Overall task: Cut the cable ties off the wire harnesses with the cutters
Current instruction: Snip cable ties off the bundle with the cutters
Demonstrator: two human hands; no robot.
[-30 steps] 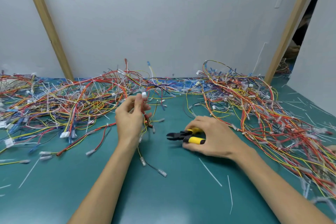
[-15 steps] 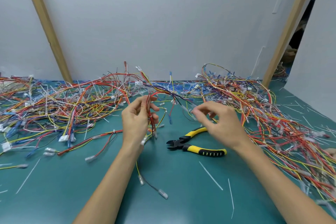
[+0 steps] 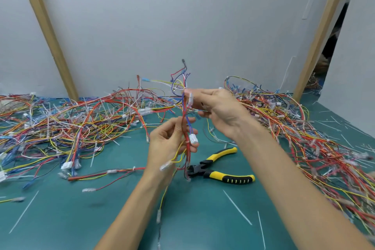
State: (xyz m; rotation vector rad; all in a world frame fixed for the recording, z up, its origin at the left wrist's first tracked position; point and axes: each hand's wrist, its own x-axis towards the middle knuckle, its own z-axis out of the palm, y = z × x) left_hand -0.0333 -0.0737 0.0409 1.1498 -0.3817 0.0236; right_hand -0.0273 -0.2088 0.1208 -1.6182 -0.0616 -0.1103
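**Cutters down, both hands on harness**

Green mat, wire piles far left and right. Harness now lifted upright mid-scene. Left hand curls round its lower part, right hand pinches the top. Right hand has let go of the cutters. They lie untouched on the mat, just right of the left wrist. Likely hunting for remaining ties; no cut until the cutters are picked up again. Cut ties lie loose near.
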